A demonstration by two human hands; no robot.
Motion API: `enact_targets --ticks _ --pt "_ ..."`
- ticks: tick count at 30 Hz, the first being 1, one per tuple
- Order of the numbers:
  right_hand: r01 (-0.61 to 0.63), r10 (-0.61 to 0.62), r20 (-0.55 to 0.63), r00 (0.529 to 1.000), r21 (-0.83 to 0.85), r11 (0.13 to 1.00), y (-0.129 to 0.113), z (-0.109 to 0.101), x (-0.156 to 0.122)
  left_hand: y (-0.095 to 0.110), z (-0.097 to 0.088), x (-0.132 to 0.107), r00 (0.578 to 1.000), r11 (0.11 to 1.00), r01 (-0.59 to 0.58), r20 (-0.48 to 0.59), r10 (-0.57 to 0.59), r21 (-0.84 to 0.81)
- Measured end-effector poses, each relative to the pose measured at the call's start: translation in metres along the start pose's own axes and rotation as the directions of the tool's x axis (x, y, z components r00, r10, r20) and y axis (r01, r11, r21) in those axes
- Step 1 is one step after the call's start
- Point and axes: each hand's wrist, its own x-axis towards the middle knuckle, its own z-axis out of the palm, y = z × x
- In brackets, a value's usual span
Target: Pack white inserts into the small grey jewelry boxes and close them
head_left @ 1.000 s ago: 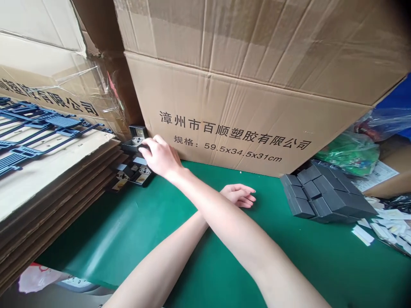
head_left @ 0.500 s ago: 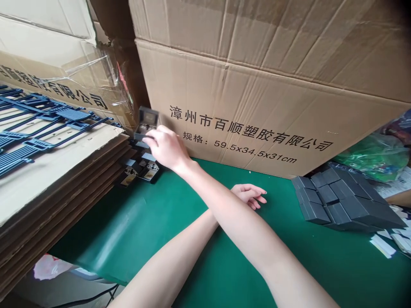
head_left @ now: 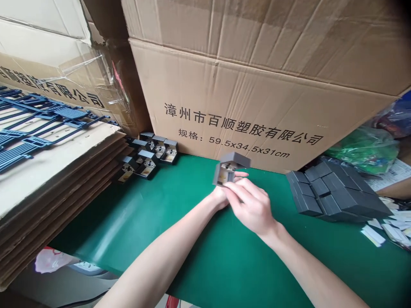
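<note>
A small dark grey hinged box (head_left: pixel 224 174) with its lid raised shows a pale inside and metal fittings. Fingers of my right hand (head_left: pixel 252 203) are closed on its near right edge. My left hand (head_left: pixel 221 196) lies just behind and below the box, mostly covered by it and by my right hand. The left fingertips that show stick out flat to the right; whether the palm touches the box is hidden. More open boxes of the same kind (head_left: pixel 146 164) stand grouped on the left of the green table (head_left: pixel 128 218).
A large printed carton (head_left: pixel 257 85) walls off the back. Stacked cardboard sheets (head_left: pixel 64 201) carry dark blue plastic racks (head_left: pixel 41 124) at the left. Closed grey boxes (head_left: pixel 340 192) are piled at right, near white strips (head_left: pixel 372 235) and a green plastic bag (head_left: pixel 362 147).
My right hand has brought the open box from the group at the left across to my left hand. My forearms were crossed before and are now uncrossed.
</note>
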Motion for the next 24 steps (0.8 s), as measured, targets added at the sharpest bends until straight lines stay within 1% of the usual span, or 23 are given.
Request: enact_targets --ticks 2,4,6,9,10,12,14,16,20,22,24 --pt "-0.046 0.046 0.019 0.999 -0.011 0.999 0.014 -0.019 -0.020 0.008 0.001 0.000 1.000 1.000 0.020 0.011 -0.021 0.020" --pt "-0.096 0.098 0.071 0.993 -0.032 0.995 0.025 -0.031 -0.040 0.014 0.004 0.001 1.000 0.998 0.021 0.004 -0.021 0.059" --pt "-0.139 0.144 0.118 0.983 -0.049 0.989 0.033 -0.036 -0.058 0.018 0.008 0.000 0.999 0.992 0.040 0.032 -0.044 0.117" --pt "-0.186 0.192 0.195 0.962 -0.050 0.981 0.039 -0.033 -0.074 0.023 0.011 -0.004 0.995 0.981 0.031 0.088 -0.048 0.192" --pt "-0.205 0.210 0.221 0.952 -0.046 0.978 0.040 -0.031 -0.077 0.024 0.011 -0.005 0.993 0.974 0.015 0.110 -0.040 0.224" --pt "-0.249 0.248 0.268 0.931 -0.031 0.968 0.042 -0.028 -0.079 0.027 0.011 -0.008 0.987 0.925 -0.080 0.161 0.021 0.372" --pt "-0.295 0.283 0.306 0.909 -0.006 0.955 0.044 -0.027 -0.078 0.029 0.011 -0.009 0.982 0.887 -0.106 0.186 0.023 0.449" --pt "-0.344 0.318 0.324 0.891 0.025 0.939 0.045 -0.027 -0.076 0.030 0.011 -0.009 0.975 0.870 -0.108 0.222 -0.001 0.480" --pt "-0.406 0.350 0.333 0.875 0.113 0.907 0.044 -0.030 -0.073 0.028 0.009 -0.008 0.981 0.845 -0.126 0.190 0.029 0.520" --pt "-0.408 0.347 0.320 0.882 0.150 0.901 0.043 -0.032 -0.072 0.027 0.007 -0.007 0.985 0.852 -0.120 0.171 0.036 0.510" --pt "-0.386 0.335 0.283 0.898 0.148 0.910 0.043 -0.036 -0.074 0.026 0.005 -0.006 0.989 0.864 -0.103 0.144 0.036 0.492"
